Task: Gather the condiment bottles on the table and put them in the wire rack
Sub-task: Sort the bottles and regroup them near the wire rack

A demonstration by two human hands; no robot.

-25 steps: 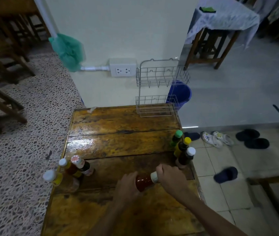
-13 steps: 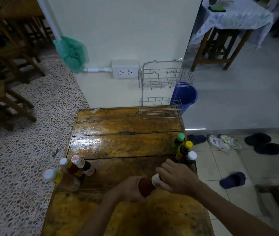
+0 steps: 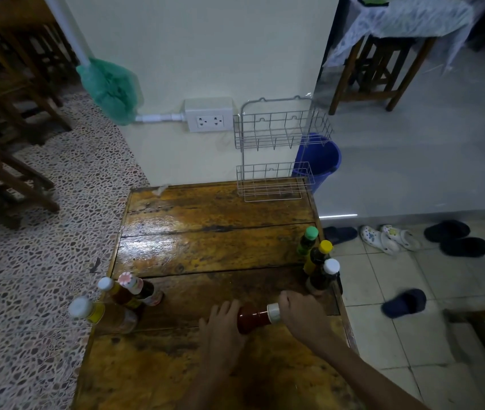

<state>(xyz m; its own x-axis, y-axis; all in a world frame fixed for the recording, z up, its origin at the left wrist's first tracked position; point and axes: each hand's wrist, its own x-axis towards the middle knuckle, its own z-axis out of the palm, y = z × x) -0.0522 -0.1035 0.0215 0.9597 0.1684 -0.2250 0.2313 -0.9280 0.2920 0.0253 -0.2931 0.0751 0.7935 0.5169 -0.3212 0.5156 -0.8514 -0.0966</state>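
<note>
1. Head view: while both hands hold it, the red sauce bottle [image 3: 254,321] lies on its side near the front of the table [image 3: 205,232], long axis running left-right, cap end to the right. The left hand [image 3: 220,329] grips the base end w/ curled fingers; the right hand [image 3: 303,316] wraps the cap [image 3: 273,312] & neck.
2. The wire rack [image 3: 276,161] stands at the far right corner against the wall, both tiers bare, well apart from the hands. The right hand is on the rack's side, so it looks the likelier one to carry (a guess).
3. Other bottles upright: the green-capped bottle [image 3: 308,240], yellow-capped bottle [image 3: 318,255] and white-capped dark bottle [image 3: 324,276] sit in a row at the right edge, just beyond the right hand. Three more cluster at the left edge [image 3: 117,300].
4. Hidden: the bottle's base & most of its label are under the left palm; the right fingertips are tucked behind the cap, so grip tightness can't be judged. Left cluster is blurred, labels unreadable.
</note>
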